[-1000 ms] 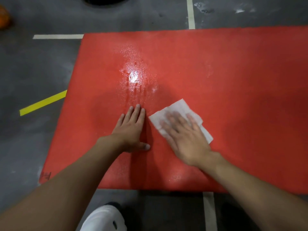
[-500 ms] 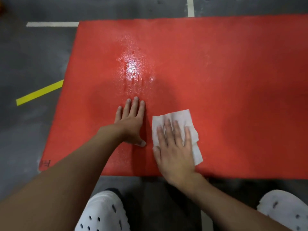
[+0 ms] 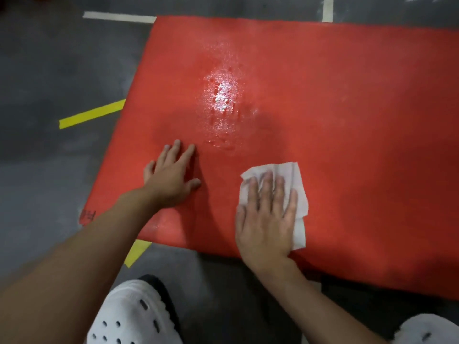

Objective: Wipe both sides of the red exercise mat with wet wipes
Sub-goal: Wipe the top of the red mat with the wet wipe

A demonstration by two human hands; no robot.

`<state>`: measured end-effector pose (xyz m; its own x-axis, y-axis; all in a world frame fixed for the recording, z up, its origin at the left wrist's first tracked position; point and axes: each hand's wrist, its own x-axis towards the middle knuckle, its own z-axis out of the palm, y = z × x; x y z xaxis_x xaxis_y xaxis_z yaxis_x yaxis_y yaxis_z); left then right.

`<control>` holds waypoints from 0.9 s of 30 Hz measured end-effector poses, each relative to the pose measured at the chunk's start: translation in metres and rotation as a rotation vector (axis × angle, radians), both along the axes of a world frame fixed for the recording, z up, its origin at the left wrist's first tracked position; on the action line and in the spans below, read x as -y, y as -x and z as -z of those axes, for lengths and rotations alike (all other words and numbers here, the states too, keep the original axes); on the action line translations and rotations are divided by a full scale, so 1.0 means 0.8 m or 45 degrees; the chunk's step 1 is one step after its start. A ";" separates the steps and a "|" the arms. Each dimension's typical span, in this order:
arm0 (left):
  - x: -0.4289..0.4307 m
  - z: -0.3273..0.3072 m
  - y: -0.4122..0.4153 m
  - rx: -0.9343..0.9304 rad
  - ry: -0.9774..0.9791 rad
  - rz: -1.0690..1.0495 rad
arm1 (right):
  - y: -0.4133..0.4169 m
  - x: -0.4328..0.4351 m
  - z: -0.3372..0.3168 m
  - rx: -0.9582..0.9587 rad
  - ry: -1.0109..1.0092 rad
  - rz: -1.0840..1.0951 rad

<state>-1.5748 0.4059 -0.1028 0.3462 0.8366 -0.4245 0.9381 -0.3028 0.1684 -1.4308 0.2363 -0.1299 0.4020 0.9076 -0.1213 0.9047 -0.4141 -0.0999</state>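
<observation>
- While you look down through the head view, the flat red foam exercise mat [image 3: 347,120] lies on the grey floor [image 3: 49,70], long axis left to right; its dull-looking stretch extends rightward from your right hand [image 3: 267,219].
- That grip is flat, fingers straight, pressing the crumpled white wet wipe [image 3: 295,180] near the mat's front edge.
- Your left hand [image 3: 171,177] rests flat on bare mat, holding nothing.

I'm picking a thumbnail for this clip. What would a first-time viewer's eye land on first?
The red exercise mat fills most of the view on the grey floor, with a shiny wet patch left of its middle. Near its front edge the right hand presses a white wet wipe flat, and the left hand rests flat on the mat to its left.
</observation>
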 end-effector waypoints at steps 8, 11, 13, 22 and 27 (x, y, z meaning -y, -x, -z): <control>-0.014 -0.015 -0.012 -0.029 -0.190 -0.060 | 0.005 -0.017 0.001 -0.029 -0.029 -0.280; -0.013 -0.015 -0.021 -0.029 -0.176 -0.078 | 0.029 -0.025 -0.001 -0.086 -0.024 -0.180; -0.015 -0.018 -0.023 -0.023 -0.167 -0.068 | 0.039 -0.028 0.000 -0.109 -0.062 -0.527; -0.015 -0.022 -0.026 -0.078 -0.127 -0.070 | 0.021 -0.053 0.007 -0.038 -0.102 -0.509; -0.018 -0.021 -0.025 -0.124 -0.102 -0.050 | -0.062 -0.091 0.006 0.049 -0.099 -0.294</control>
<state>-1.5547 0.4200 -0.0863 0.2726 0.8815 -0.3855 0.9603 -0.2740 0.0524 -1.3812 0.3092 -0.1347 0.1859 0.9819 -0.0358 0.9782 -0.1884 -0.0870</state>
